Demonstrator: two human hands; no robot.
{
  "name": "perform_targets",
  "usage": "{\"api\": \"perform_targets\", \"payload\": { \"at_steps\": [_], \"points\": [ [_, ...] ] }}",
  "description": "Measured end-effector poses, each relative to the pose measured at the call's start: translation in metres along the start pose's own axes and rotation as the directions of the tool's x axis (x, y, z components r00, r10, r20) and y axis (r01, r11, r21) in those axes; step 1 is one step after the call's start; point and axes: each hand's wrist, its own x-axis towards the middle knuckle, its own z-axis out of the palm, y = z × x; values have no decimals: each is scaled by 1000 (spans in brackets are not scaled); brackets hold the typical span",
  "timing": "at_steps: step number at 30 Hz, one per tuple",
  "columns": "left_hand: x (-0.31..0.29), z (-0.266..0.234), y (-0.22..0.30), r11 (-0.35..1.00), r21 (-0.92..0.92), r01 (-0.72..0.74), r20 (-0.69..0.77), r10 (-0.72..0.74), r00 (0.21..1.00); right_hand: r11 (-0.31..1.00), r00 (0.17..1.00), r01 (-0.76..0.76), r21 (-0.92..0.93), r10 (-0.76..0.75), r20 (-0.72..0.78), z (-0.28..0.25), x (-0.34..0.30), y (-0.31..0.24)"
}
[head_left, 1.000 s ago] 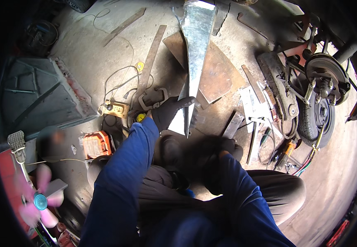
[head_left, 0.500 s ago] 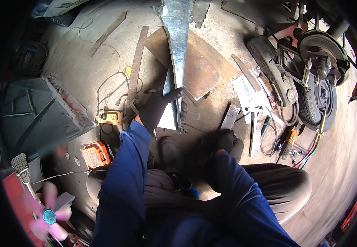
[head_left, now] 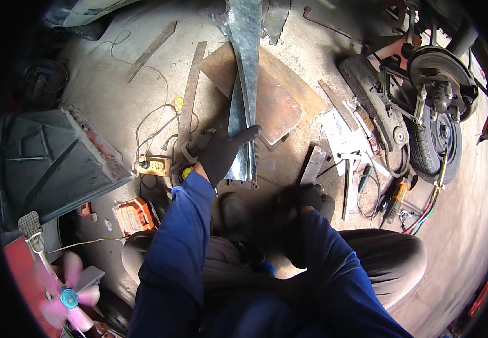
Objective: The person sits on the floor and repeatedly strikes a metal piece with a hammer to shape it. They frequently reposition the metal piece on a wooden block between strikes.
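My left hand, in a black glove, is closed round the near end of a long, folded strip of shiny galvanized sheet metal. The thumb lies across its top face. The strip stretches away from me over a brown, rusty metal plate. My right hand, also gloved in black, is curled low near my right shin. Its fingers are mostly lost in shadow, and what they hold is hidden. Just beyond it lies a flat grey metal bar, whose near end meets the glove.
An extension socket and an orange-cased device stand left. At far left are a dark panel and a pink-bladed fan. On the right lie a yellow angle grinder, a tyre and a wheel hub.
The sheet-metal strip has turned slightly in my left hand, showing more of its side flap. Both hands sit slightly lower in the picture, and the surroundings have shifted a little with the view.
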Motion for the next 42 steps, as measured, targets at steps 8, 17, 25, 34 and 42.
{"api": "perform_targets", "payload": {
  "at_steps": [8,17,25,34,42],
  "points": [
    [-3,-7,7,984,176,-17,-41,25,999,917,981,65,395,-130,141,-17,8,0],
    [8,-29,-18,988,142,-60,12,59,998,473,968,-62,879,-188,169,-92,-14,-36],
    [24,-34,-42,982,114,-148,141,132,981,646,962,149,748,-270,43,-225,-112,-79],
    [37,-41,-49,964,65,-257,148,245,958,530,696,566,631,-718,-22,-309,-204,-122],
    [34,-51,-41,987,33,-157,246,144,959,236,240,970,55,-915,-324,-262,-122,-161]
  ]
}}
